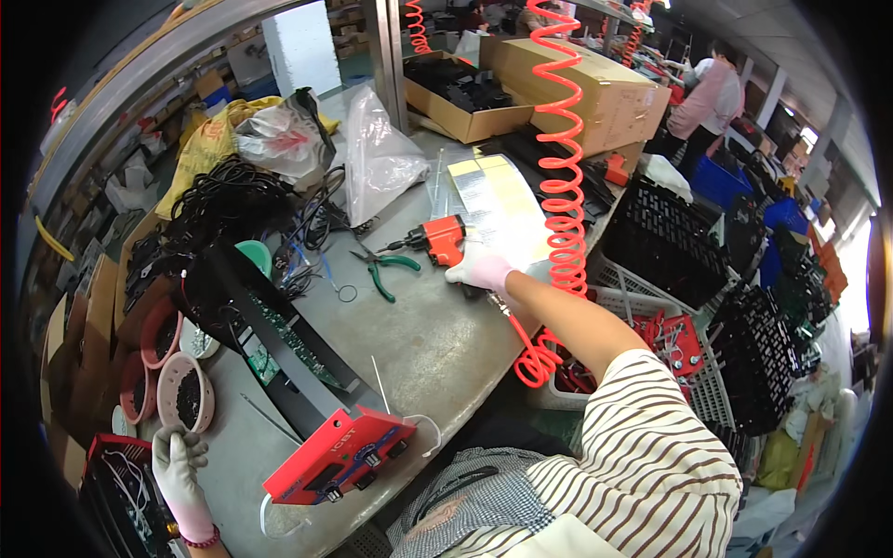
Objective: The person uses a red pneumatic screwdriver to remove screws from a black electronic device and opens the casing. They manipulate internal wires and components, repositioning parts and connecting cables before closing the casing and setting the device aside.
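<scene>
My right hand [479, 269], in a white and pink glove, is wrapped round the grip of a red air screwdriver [443, 240] lying over the metal table. Its black nose points left, towards green-handled pliers [383, 276]. At the lower left my gloved left hand [179, 472] has its fingertips drawn together near a pink basket of small dark parts [169, 405]; whatever they pinch is too small to make out. Between my hands stands a device with a red front panel [346, 456], its long grey body and green circuit board [286, 333] stretching back.
A coiled red air hose [561, 177] hangs at right of the table. Black cables [223, 200], plastic bags [377, 158] and paper sheets [498, 200] cover the back. Cardboard boxes [595, 93] stand behind; black crates [665, 242] are at right. A person [709, 98] stands far right.
</scene>
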Motion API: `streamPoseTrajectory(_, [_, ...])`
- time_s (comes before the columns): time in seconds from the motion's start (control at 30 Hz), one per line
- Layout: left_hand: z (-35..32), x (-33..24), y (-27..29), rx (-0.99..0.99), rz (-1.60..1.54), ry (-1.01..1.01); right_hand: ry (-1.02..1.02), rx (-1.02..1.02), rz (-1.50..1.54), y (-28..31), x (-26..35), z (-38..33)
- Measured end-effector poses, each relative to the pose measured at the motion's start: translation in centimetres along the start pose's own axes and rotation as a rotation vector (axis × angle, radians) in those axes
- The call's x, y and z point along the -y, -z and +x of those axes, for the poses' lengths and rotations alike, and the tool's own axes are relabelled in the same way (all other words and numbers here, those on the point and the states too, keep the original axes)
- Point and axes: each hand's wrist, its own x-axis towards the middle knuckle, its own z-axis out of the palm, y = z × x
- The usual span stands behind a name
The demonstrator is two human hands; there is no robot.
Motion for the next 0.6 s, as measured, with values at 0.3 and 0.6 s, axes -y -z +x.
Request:
streamPoseTrajectory(0.3, [-4.1,-5.9,-2.9,-0.01,0.057,-0.076,-0.05,0.272,1.044,0.9,-1.1,-9.8])
streamPoseTrajectory(0.6, [-4.6,-12.6,-12.1,0.285,0.171,-0.226,0.008,0.61,1.588,4.8,1.3,-18.6])
